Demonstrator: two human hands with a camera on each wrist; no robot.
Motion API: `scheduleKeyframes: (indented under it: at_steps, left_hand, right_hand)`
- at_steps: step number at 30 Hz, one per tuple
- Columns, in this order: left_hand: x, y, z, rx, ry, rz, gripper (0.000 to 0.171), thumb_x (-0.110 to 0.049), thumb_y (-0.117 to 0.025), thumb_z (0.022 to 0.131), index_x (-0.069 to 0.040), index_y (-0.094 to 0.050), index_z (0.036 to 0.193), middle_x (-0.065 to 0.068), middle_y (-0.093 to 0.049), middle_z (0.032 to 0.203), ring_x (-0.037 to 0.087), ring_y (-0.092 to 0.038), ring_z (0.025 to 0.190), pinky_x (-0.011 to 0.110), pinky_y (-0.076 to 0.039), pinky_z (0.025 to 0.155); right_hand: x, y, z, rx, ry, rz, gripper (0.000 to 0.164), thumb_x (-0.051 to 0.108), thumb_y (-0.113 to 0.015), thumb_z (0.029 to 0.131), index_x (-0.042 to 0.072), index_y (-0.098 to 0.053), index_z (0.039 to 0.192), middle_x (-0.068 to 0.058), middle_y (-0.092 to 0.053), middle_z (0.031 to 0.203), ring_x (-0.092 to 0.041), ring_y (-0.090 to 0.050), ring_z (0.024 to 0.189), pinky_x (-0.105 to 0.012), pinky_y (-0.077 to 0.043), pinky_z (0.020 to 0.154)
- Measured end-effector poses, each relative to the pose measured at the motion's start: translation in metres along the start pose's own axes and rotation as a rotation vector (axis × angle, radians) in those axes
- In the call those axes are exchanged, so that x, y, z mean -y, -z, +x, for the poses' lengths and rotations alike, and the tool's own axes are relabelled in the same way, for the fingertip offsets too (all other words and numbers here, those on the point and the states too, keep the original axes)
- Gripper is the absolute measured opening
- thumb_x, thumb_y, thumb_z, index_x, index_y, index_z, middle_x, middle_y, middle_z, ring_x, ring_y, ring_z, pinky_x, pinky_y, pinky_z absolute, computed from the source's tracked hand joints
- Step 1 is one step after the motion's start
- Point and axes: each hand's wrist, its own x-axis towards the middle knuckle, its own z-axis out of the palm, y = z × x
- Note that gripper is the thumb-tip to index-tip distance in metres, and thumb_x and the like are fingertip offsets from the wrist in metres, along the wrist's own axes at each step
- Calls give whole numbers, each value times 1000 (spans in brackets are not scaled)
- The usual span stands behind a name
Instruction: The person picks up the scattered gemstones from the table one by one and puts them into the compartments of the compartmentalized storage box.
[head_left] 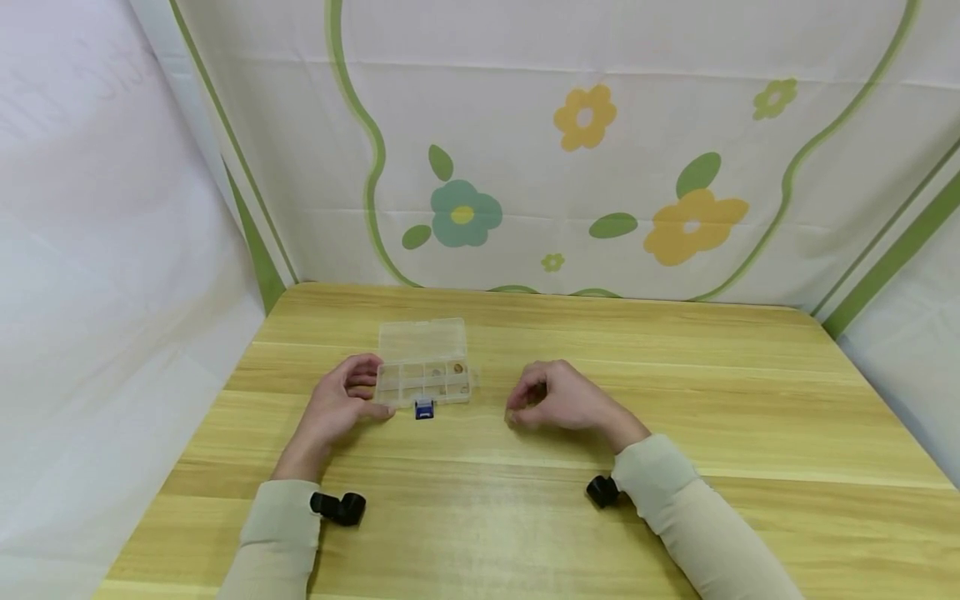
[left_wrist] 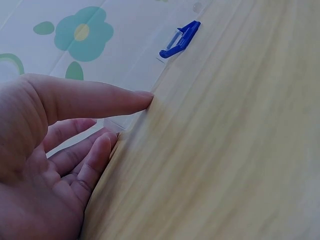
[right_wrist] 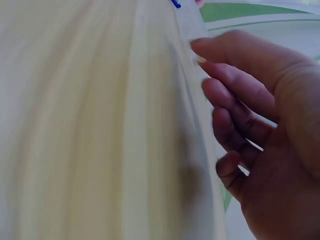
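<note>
A clear plastic compartment box (head_left: 412,382) lies on the table with its lid (head_left: 422,341) folded back. Its blue latch (head_left: 424,408), also visible in the left wrist view (left_wrist: 181,40), hangs at the front. My left hand (head_left: 341,406) holds the box's left end, thumb at the front corner and fingers at the side. To the right of the box, my right hand (head_left: 558,398) is low over the table, pinching a tiny pale shiny piece (right_wrist: 201,59) between thumb and index finger. The piece is too small to identify. Small brownish items (head_left: 458,368) lie in the right-hand compartments.
The wood-grain table (head_left: 480,517) reaches back to a white curtain (head_left: 517,167) printed with flowers. More white cloth (head_left: 112,333) hangs on the left. Black wrist cameras (head_left: 341,508) are strapped at both sleeves.
</note>
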Motion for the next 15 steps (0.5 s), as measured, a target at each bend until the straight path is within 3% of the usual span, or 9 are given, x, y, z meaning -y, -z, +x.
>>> scheduleKeyframes:
  at_steps: [5,15]
  left_hand:
    - [-1,-1,-1,-1,6,-6,82,2,-92,78,-7,-54,151,21,-57,149,32,-58,127,40,-49,107]
    - [-2,0,-2,-3,7,-4,82,1,-92,79,-7,-54,151,20,-57,149,31,-58,128,37,-49,106]
  right_hand:
    - [7,-8,12,-93,-14,15,8,26,-89,90,29,-83,96,7,-74,97,-18,-66,92,-29,-54,80]
    - [23,-25,40,-206,14,21,7,29,-88,91,31,-83,96,9,-73,97,-20,-60,90,-32,-48,77]
